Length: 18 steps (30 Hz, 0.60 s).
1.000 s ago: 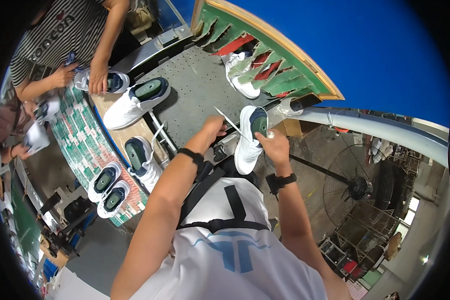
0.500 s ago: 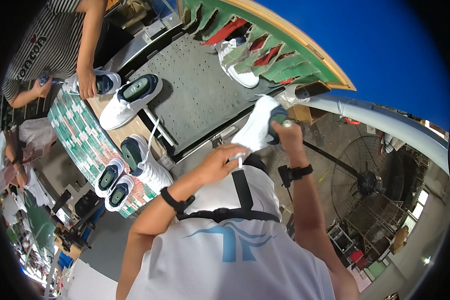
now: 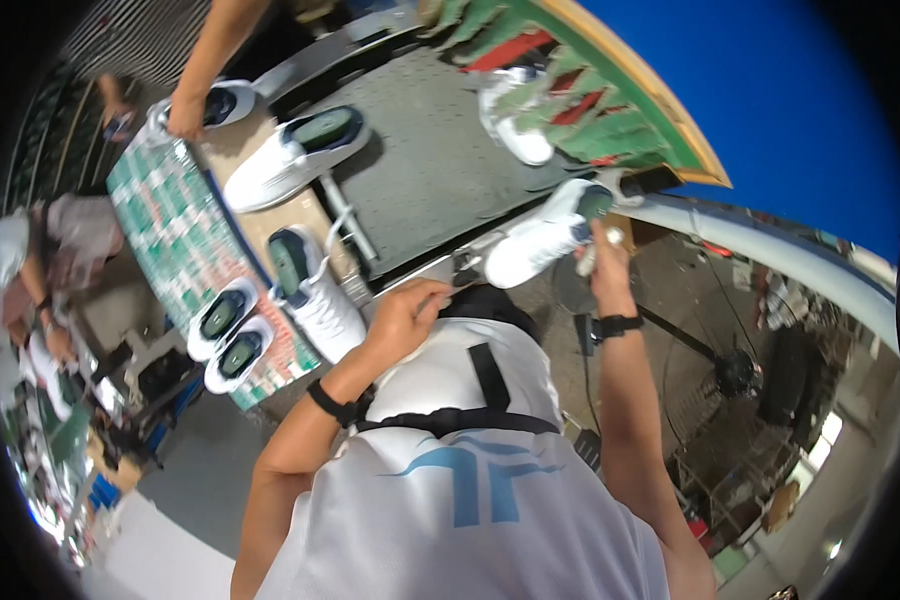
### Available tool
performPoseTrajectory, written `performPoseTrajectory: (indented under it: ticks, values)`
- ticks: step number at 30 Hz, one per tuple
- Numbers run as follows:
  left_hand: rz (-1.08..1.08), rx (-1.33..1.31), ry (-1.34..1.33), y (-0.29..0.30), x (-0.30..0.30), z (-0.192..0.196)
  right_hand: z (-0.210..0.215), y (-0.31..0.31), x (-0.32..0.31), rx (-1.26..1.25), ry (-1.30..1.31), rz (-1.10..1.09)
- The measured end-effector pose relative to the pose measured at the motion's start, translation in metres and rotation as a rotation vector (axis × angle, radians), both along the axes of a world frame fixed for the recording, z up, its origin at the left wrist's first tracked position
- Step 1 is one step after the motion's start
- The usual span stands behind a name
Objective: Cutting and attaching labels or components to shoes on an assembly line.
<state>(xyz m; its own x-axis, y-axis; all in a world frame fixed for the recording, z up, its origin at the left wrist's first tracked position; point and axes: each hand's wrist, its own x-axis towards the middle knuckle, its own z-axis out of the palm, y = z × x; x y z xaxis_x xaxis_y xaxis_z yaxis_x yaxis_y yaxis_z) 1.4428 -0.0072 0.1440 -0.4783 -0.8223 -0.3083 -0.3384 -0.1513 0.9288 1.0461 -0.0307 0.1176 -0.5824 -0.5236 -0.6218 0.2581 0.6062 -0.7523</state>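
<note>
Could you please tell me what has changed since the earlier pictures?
The right hand has carried its white shoe outward and rightward, the toe swinging left; the left hand has drawn back toward the body. The right hand's hold is unchanged; another shoe stayed at the green strips.

White shoe (image 3: pixel 526 146) partly behind green strips (image 3: pixel 610 136)

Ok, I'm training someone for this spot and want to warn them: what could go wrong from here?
The raised white shoe is gripped near its heel by the right hand, with the left hand apart from it, so it could twist or slip. Its toe appears close to the edge of the grey platform, so it might get scuffed. The loose lace near the pale rods could snag.
</note>
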Motion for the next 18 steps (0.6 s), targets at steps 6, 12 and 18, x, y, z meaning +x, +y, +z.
performPoseTrajectory:
  ticks: [6,12,18]
  values:
    - [0.765,-0.248,-0.260,0.036,0.129,0.037,0.005,0.030,-0.025,-0.105,0.132,-0.128]
    - [0.747,0.030,-0.063,0.036,0.173,-0.011,0.056,0.054,0.083,-0.180,0.031,0.227]
    - [0.577,-0.044,-0.093,0.006,0.226,-0.039,0.092,0.051,0.310,-0.252,0.200,1.443]
